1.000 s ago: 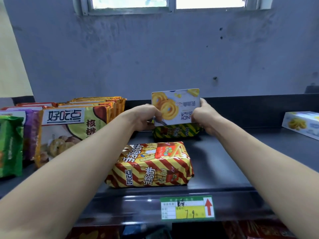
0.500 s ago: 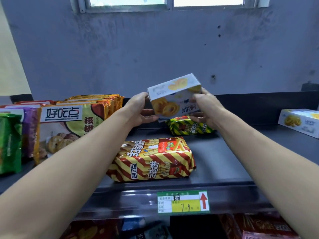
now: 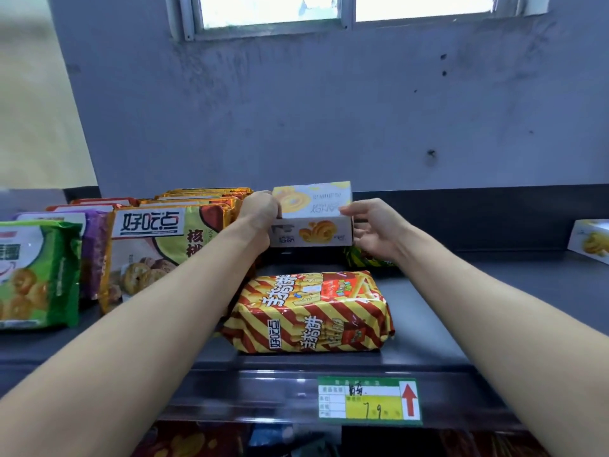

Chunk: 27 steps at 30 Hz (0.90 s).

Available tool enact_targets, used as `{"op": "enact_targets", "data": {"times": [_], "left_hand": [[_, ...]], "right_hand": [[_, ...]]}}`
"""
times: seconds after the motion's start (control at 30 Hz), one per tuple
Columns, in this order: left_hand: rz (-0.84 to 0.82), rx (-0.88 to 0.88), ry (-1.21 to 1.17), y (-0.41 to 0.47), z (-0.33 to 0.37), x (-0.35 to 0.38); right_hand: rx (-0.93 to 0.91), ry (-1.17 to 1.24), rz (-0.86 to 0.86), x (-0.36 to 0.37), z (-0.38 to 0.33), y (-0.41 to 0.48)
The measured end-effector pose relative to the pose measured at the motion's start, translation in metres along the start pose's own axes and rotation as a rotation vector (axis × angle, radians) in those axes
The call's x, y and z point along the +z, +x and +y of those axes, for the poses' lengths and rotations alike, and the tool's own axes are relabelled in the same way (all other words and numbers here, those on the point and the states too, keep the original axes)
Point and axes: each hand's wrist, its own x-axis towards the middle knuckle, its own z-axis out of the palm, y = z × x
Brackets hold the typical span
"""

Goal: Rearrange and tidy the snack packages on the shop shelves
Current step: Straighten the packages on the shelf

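Observation:
A white cookie box (image 3: 313, 209) with yellow swirl biscuits printed on it hangs level above the back of the dark shelf (image 3: 494, 291). My left hand (image 3: 258, 214) grips its left end, close against the row of standing walnut cookie packs (image 3: 155, 245). My right hand (image 3: 375, 229) is at the box's right end with fingers spread and relaxed, only the fingertips touching it. A red-and-yellow striped snack pack (image 3: 309, 311) lies flat near the shelf's front. A second striped pack (image 3: 359, 260) lies behind it, mostly hidden by my right hand.
A green biscuit pack (image 3: 36, 275) and a purple pack (image 3: 94, 252) stand at the far left. Another white cookie box (image 3: 590, 239) lies at the right edge. A price tag (image 3: 369, 400) sits on the shelf lip. More packs show on the shelf below.
The cookie box has tipped from upright to level and shifted left toward the standing packs. My right hand has loosened from holding it to a fingertip touch.

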Motion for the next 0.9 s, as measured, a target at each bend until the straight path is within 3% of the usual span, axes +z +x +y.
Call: {"op": "enact_targets", "data": {"times": [0.1, 0.3, 0.5, 0.67, 0.9], "left_hand": [[-0.016, 0.022, 0.162, 0.007, -0.004, -0.003], [-0.190, 0.014, 0.006, 0.007, -0.015, 0.008], [-0.276, -0.051, 0.078, 0.006, -0.020, 0.013], [-0.236, -0.093, 0.205, 0.013, -0.026, 0.013], [-0.239, -0.095, 0.284, 0.016, -0.031, 0.013]], "right_hand": [[0.072, -0.043, -0.056, -0.005, 0.002, 0.003], [-0.054, -0.398, 0.037, -0.025, -0.005, 0.015], [-0.095, -0.677, 0.139, -0.034, 0.009, 0.026], [-0.128, -0.928, 0.212, -0.033, 0.013, 0.034], [-0.191, -1.066, 0.328, -0.027, 0.017, 0.035]]}}
